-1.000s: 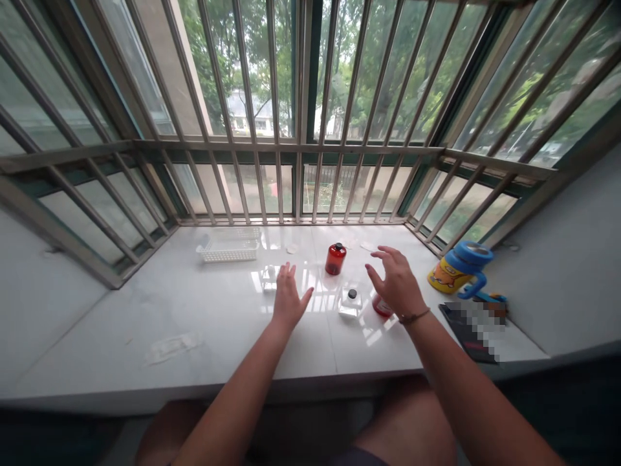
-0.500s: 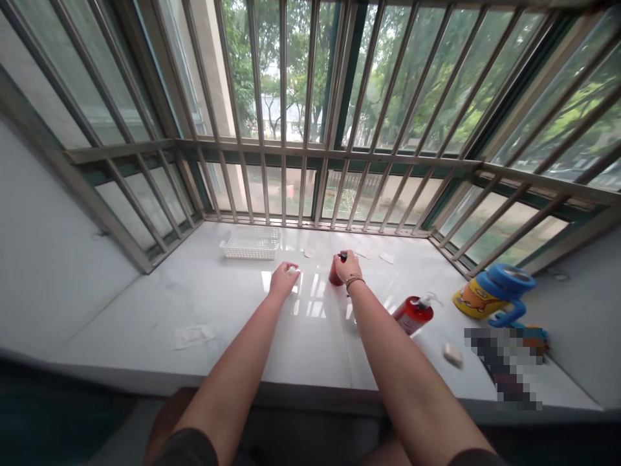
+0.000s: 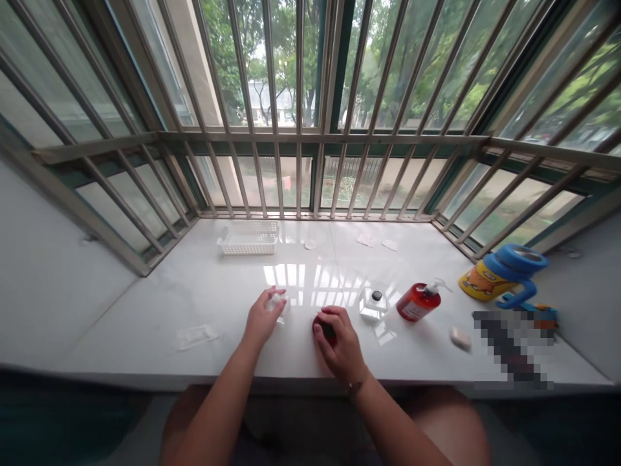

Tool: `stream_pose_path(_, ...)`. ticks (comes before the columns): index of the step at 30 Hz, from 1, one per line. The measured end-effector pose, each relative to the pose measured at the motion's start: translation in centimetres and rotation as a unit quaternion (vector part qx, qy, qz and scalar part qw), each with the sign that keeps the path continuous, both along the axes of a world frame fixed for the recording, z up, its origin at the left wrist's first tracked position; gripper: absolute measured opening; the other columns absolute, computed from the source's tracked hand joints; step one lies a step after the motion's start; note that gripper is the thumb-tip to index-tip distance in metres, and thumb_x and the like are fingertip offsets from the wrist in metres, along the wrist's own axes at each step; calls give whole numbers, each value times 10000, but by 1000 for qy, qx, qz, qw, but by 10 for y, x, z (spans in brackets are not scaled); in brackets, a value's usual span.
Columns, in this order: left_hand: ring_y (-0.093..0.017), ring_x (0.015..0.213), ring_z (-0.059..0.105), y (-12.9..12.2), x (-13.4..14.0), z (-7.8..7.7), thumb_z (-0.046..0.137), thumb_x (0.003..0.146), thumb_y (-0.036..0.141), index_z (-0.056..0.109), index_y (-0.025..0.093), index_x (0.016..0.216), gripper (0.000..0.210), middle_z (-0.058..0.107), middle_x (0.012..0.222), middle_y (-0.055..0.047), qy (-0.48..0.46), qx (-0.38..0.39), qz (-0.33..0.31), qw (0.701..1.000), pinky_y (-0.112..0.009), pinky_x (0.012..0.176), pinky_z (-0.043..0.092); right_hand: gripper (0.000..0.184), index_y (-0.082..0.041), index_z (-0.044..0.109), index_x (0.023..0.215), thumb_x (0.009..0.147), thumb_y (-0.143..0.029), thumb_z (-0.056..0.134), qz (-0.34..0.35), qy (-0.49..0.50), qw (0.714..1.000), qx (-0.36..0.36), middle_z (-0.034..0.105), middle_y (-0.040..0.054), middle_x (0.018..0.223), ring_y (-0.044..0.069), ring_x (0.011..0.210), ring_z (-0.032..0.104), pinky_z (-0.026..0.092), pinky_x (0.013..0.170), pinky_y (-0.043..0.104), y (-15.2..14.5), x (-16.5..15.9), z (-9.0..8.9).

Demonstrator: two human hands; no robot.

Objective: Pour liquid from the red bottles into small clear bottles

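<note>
My right hand is closed around a small red bottle with a dark top, near the front of the white ledge. The fingers hide much of it. To its left, my left hand curls its thumb and fingers round a small clear, whitish object, whose kind I cannot make out. Right of my right hand stands a clear square bottle with a black top. Beyond that is a red pump bottle with a whitish pump head.
A white perforated basket sits at the back left, before the window bars. White scraps lie along the back, and a flat whitish piece front left. A pale block and a blue-yellow handled mug stand at the right.
My right hand has brought the red bottle closer to the ledge's front edge. My left hand has also come closer with the small clear object. The clear square bottle now shows fully.
</note>
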State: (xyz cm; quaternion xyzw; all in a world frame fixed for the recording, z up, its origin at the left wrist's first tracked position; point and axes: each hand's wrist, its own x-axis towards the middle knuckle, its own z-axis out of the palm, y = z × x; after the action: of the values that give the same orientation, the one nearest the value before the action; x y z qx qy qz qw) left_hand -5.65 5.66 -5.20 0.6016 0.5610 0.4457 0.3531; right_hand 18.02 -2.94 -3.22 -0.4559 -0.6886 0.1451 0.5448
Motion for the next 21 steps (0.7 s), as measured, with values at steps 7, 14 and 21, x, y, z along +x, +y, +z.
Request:
stream_pose_path(7,-320,1481,568,-42,-18,-3,711,930,563,732,286,1218,401,703,1478,-91,20,-5,29,999,-482,1205,484,143,-262,677,1145,1020,-317,635,-105,28,994,-16,652,92,1161,263,1114,656,569,985,458,-7,31,-1)
stream_pose_path(14,-325,1432,612,-38,-9,-8,728,905,551,749,265,1216,424,683,1499,-112,2,10,54,999,-493,1222,463,248,-247,699,1115,954,-436,704,-88,67,989,-94,697,67,1118,247,1049,674,555,965,421,36,0,0)
stream_pose_path(21,-320,1460,588,-37,-11,-10,698,926,528,744,268,1220,395,710,1457,-113,5,27,33,999,-505,1238,441,316,-239,649,1127,957,-502,684,-89,92,983,-132,723,62,1090,246,995,686,553,926,417,22,-7,-2)
